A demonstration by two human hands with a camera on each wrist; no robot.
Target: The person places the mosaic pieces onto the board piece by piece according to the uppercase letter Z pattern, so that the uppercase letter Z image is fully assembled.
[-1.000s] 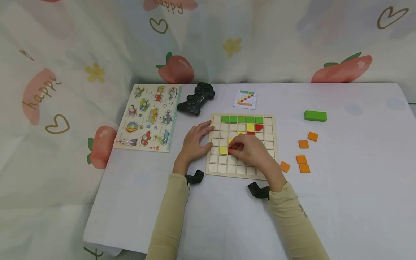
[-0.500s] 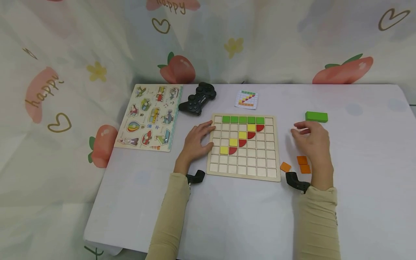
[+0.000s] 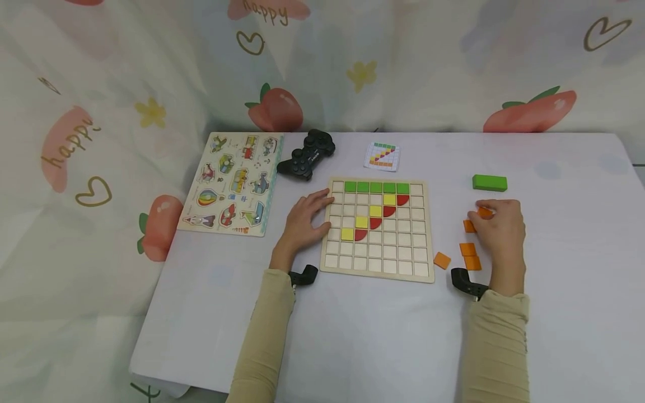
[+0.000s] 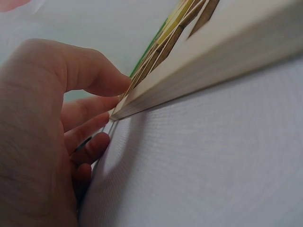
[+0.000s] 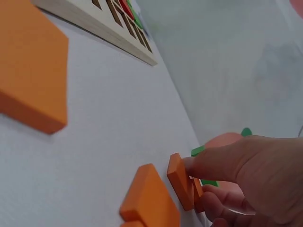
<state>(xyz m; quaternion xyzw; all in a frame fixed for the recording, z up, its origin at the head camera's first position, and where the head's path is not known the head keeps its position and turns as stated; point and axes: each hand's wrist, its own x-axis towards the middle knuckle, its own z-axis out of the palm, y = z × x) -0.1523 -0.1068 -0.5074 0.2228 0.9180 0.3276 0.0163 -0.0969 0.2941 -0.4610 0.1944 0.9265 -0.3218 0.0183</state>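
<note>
A wooden grid board (image 3: pixel 378 277) lies flat on the table. It holds a row of green square tiles (image 3: pixel 377 187), a diagonal of yellow square tiles (image 3: pixel 361 223) and red quarter-round tiles (image 3: pixel 375 224) beside them. My left hand (image 3: pixel 304 221) rests at the board's left edge, fingers spread, thumb (image 4: pixel 111 80) by the wooden rim. To the right of the board, my right hand (image 3: pixel 501 232) pinches an orange square tile (image 3: pixel 485 212) between thumb and fingers. Other orange tiles (image 3: pixel 467 249) lie close by; in the right wrist view one (image 5: pixel 180 182) stands just before the thumb.
A green block (image 3: pixel 490 183) lies beyond my right hand. Behind the board is a small pattern card (image 3: pixel 382 156). A black game controller (image 3: pixel 307 155) and a picture puzzle board (image 3: pixel 232 184) lie at the back left. One orange tile (image 3: pixel 442 260) lies near the board's right edge.
My right hand has left the red quarter-round tile on the board, moved right to the orange tiles and taken hold of one. The left hand has stayed at the board's edge.
</note>
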